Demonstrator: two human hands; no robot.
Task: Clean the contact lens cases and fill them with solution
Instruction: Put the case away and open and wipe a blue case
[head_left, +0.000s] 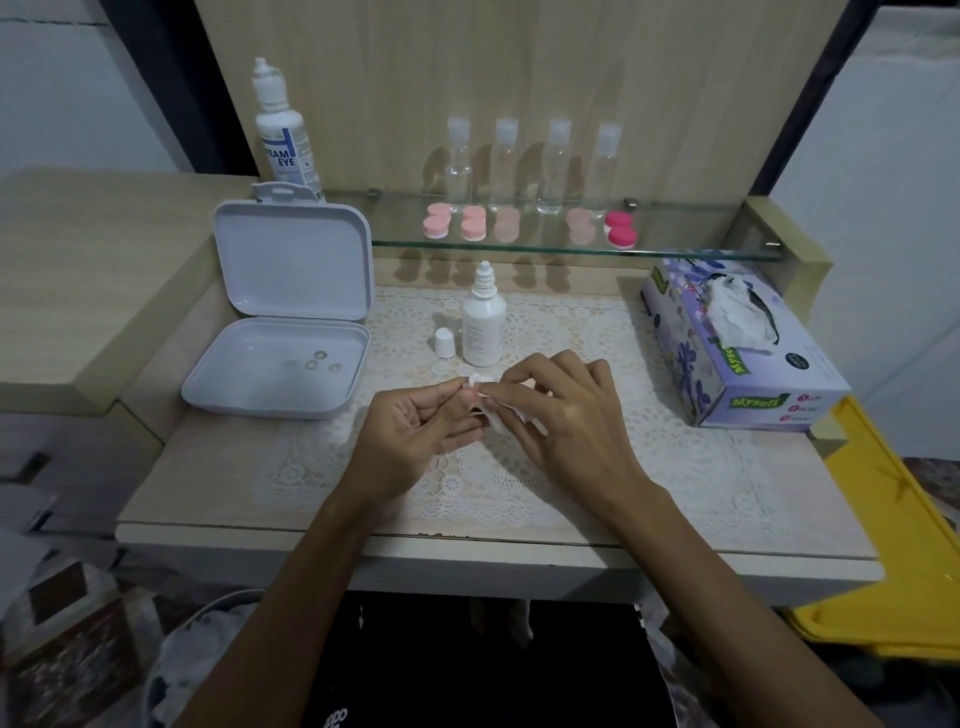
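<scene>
My left hand (421, 423) and my right hand (563, 415) meet above the lace mat at the table's middle. Between their fingertips is a small white contact lens case (477, 382), mostly hidden, with a white tissue (501, 415) wrapped against it. The left fingers pinch the case; the right fingers pinch the tissue. Just behind stands a small white solution bottle (484, 325), uncapped, with its white cap (443, 343) beside it. Several pink lens cases (474, 223) and a darker pink one (621, 228) lie on the glass shelf (675, 249).
An open white box (283, 358) at the left holds three contact lenses. A tissue box (737, 358) stands at the right. A tall solution bottle (283, 130) and several clear bottles (506, 166) stand on the shelf. A yellow bin (893, 545) is at the right.
</scene>
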